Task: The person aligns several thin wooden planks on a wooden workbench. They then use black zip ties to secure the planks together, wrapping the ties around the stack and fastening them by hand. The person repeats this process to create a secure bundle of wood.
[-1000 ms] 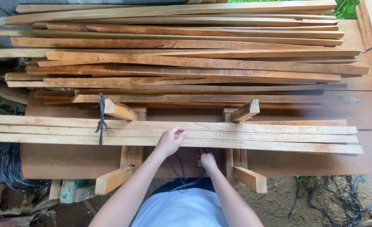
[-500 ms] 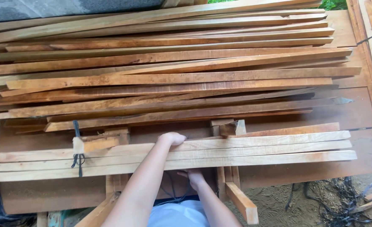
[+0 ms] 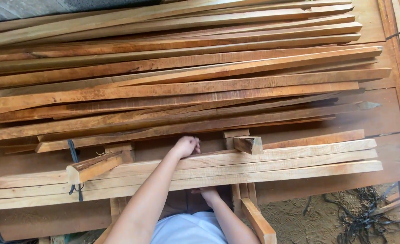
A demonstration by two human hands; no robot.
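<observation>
Strapping, a dark band [image 3: 74, 171], ties the pale bundle of long strips [image 3: 276, 165] at the lower left of the frame, just beside a short block [image 3: 96, 166] lying on top. Toward the centre our left hand [image 3: 186, 146] is curled over the far edge of the bundle, and our right hand [image 3: 207, 193] grips the near edge from below, so both are clamped on the same strips, which lie across the worktop [image 3: 376, 117] under the big stack of reddish boards [image 3: 177, 77]. We judge an even pull keeps them square; the second block [image 3: 248, 143], right of centre, could snag
</observation>
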